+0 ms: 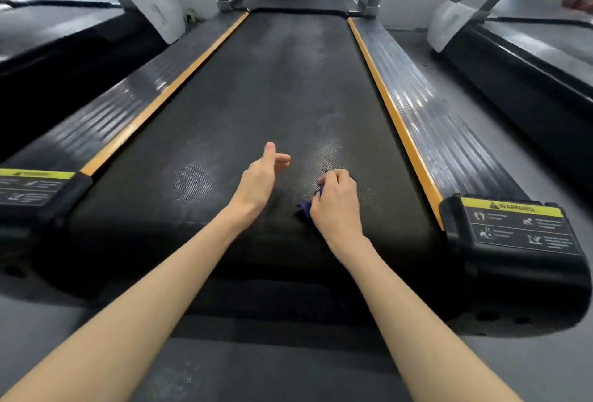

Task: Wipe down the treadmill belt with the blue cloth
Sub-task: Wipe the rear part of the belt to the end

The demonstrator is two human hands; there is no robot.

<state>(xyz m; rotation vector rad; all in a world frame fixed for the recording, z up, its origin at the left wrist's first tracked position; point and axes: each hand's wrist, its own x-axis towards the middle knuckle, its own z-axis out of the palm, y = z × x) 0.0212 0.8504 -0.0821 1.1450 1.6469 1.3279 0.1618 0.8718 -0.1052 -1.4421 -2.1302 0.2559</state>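
Head view: treadmill belt (256,87) running lengthwise straight ahead, right hand (337,202) clenched around bunched blue cloth (305,209), left hand (260,177) spread, empty.

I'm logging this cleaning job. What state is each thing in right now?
Blue cloth: bunched, on the belt under the right hand.
Right hand: closed on the cloth.
Left hand: open, empty.
Treadmill belt: streaked, with pale patches.
Warning label: intact, stuck flat.
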